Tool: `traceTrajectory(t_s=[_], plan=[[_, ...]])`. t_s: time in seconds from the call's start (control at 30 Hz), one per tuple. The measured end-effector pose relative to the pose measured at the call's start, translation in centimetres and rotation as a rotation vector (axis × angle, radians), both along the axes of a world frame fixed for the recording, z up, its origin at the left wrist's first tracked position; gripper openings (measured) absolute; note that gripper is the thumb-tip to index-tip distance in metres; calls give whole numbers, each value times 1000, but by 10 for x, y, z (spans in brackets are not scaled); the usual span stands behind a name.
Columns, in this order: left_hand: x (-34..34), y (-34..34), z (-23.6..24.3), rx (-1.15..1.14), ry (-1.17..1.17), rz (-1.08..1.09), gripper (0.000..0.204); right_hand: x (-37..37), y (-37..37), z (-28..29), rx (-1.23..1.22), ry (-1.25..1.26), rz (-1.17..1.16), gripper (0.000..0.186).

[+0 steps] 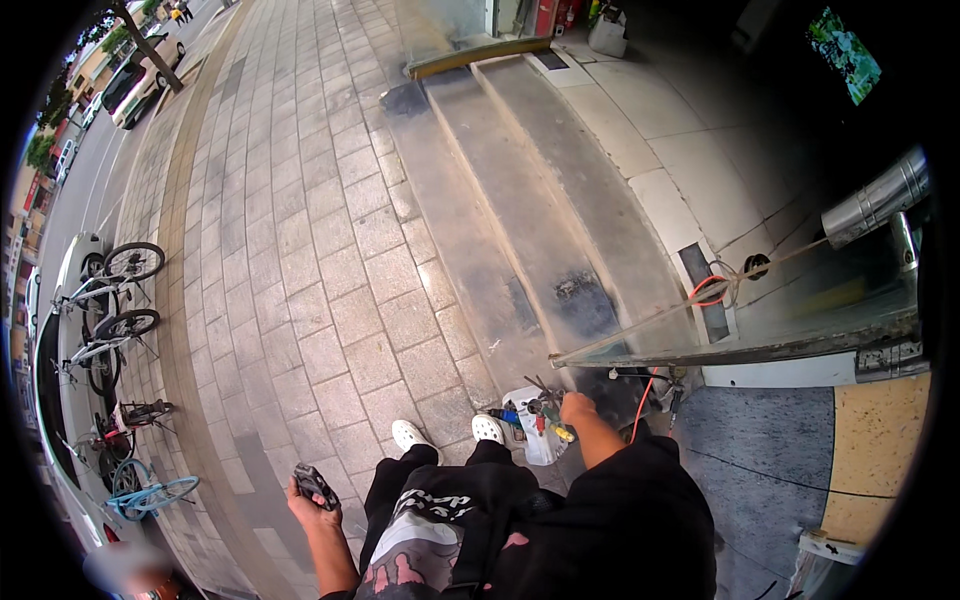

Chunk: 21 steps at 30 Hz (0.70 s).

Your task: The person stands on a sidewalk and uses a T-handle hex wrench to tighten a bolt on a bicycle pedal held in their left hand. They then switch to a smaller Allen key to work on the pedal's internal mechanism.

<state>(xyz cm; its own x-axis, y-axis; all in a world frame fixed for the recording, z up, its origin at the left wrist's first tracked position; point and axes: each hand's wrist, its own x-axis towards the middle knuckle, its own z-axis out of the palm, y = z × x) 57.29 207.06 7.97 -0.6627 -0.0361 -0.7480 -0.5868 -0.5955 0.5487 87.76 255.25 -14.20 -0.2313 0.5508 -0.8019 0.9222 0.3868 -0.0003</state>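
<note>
My left hand point(314, 508), out to the left above the paving, is closed around a small dark grey block-like part point(316, 486); its exact kind is unclear. On the right, my right hand point(577, 408) reaches over a white plastic container point(541, 446) of hand tools beside the lowest step. Its fingers look curled among the tools, and what they grip is hidden. A blue-and-black tool point(503, 415) lies at the container's left edge. Red point(540, 425) and yellow tool handles point(564, 435) show in the middle.
Stone steps point(520, 190) rise at the right, next to a glass door panel point(800, 330) with a cord point(790, 262) tied to its metal handle point(876, 205). An orange cable point(643, 405) runs near the container. Bicycles point(130, 325) and cars stand left; another person point(135, 575) is at lower left.
</note>
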Motion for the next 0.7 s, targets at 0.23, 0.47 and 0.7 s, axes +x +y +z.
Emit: traceTrajectory(t_s=[0.23, 0.47, 0.7], plan=[[-101, 8, -34, 36, -63, 71, 35, -61, -10, 42, -90, -94, 35, 34], [-259, 88, -61, 186, -91, -67, 34, -120, 15, 7, -172, 87, 323, 37], [-373, 261, -84, 337, -104, -443, 36, -219, 74, 91, 78, 312, -237, 33]])
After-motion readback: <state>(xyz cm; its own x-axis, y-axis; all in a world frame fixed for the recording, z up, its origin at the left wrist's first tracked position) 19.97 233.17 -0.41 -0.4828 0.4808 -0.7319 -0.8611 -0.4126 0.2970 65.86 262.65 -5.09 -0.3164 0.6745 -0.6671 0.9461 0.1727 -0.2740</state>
